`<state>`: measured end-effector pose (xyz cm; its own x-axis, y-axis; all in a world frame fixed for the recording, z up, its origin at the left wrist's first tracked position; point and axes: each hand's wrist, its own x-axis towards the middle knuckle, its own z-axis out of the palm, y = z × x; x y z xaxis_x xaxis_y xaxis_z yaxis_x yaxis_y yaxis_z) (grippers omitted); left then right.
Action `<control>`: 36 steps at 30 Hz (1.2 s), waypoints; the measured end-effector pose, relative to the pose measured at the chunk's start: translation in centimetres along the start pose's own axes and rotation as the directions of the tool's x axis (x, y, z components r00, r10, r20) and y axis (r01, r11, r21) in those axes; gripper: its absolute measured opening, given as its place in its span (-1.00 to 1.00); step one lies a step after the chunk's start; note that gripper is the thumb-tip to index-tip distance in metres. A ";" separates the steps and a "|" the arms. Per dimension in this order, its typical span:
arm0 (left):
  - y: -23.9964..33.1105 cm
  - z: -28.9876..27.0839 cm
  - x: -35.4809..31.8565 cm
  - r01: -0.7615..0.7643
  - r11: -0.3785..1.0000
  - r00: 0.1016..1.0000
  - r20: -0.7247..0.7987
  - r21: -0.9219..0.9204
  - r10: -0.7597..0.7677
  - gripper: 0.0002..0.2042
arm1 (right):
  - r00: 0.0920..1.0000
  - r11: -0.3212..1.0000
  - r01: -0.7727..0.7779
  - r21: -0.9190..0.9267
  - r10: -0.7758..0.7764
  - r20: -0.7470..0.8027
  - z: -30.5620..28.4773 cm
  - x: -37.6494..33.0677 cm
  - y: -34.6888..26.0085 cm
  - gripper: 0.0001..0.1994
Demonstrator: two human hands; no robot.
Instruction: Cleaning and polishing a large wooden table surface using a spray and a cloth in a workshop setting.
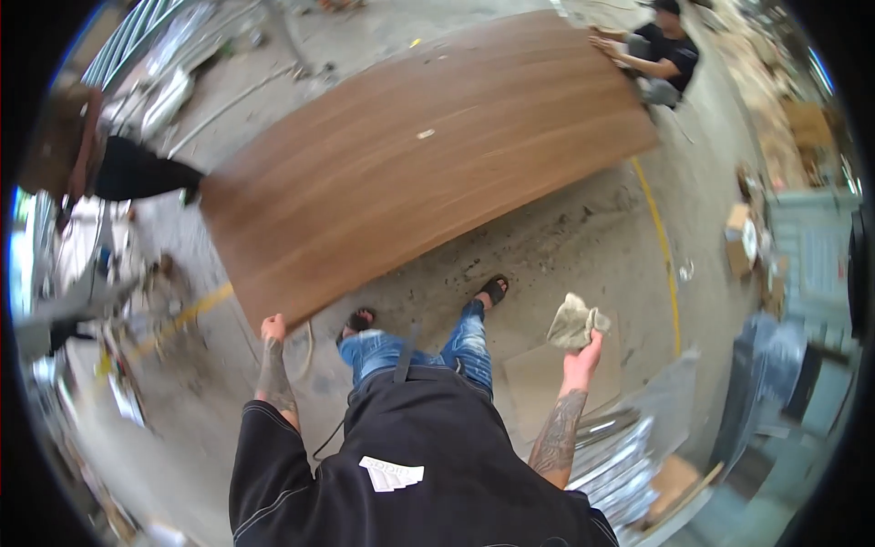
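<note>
A large brown wood-grain panel (428, 173) spans the view ahead of me. At its near left corner my left hand (273, 327) is closed on the edge. My right hand (580, 357) is raised off to the right, apart from the panel, and grips a crumpled, dirty off-white cloth (572, 323). The cloth bunches up above my fingers. A small pale scrap (426, 135) lies on the panel's face. Beyond the far right end a co-worker (663, 56) in a dark shirt crouches, hands at the panel's edge.
Another person's dark-clothed leg (146, 170) stands by the panel's left end. Yellow lines (663, 237) mark the concrete floor. Wrapped silver bundles (620, 469) and a flat cardboard sheet (556, 383) lie near my right. A hose (228, 108) and clutter sit at the left.
</note>
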<state>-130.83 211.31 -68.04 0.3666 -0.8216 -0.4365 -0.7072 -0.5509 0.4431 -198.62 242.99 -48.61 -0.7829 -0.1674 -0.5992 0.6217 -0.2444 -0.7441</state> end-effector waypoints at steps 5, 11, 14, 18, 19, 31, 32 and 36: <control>-8.1 2.0 -23.0 0.420 0.891 0.881 0.158 0.172 -0.446 -0.56 | 0.911 0.850 0.225 -0.476 -0.009 0.413 11.9 12.5 -7.7 -0.64; 2.1 11.6 -43.3 0.363 0.924 0.800 0.468 0.121 -0.375 -0.58 | 0.754 0.689 0.488 -0.536 -0.023 0.656 20.2 20.8 -9.8 -0.65; 5.3 12.4 -45.9 0.254 0.922 0.811 0.455 0.291 -0.367 -0.56 | 0.710 0.785 0.400 -0.472 0.059 0.701 22.7 19.3 -6.9 -0.68; 5.6 12.1 -42.3 0.340 0.920 0.878 0.416 -0.196 -0.236 -0.62 | 0.669 0.866 0.136 -0.481 0.278 0.690 24.2 12.8 0.6 -0.70; 9.1 12.3 -40.0 0.412 0.812 0.883 0.400 -0.414 -0.245 -0.65 | 0.670 0.854 0.108 -0.509 0.316 0.672 23.3 12.2 1.8 -0.70; 24.3 17.0 -32.4 -0.296 0.950 0.747 0.597 -0.097 0.293 -0.59 | 0.692 0.890 0.096 -0.445 0.262 0.673 10.8 9.0 -2.8 -0.73; 24.6 17.2 -31.3 -0.296 0.948 0.706 0.641 -0.120 0.302 -0.57 | 0.780 0.856 0.210 -0.472 0.144 0.609 7.9 10.8 -4.6 -0.69; 22.9 16.0 -26.8 -0.317 0.944 0.746 0.590 -0.093 0.309 -0.56 | 0.921 0.948 0.011 -0.317 0.114 0.373 0.1 11.2 -10.7 -0.54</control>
<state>-166.52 223.01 -58.75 -0.3014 -0.6968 -0.6509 -0.7278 -0.2730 0.6292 -214.07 243.62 -47.31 -0.6585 -0.5383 -0.5259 0.5876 0.0689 -0.8062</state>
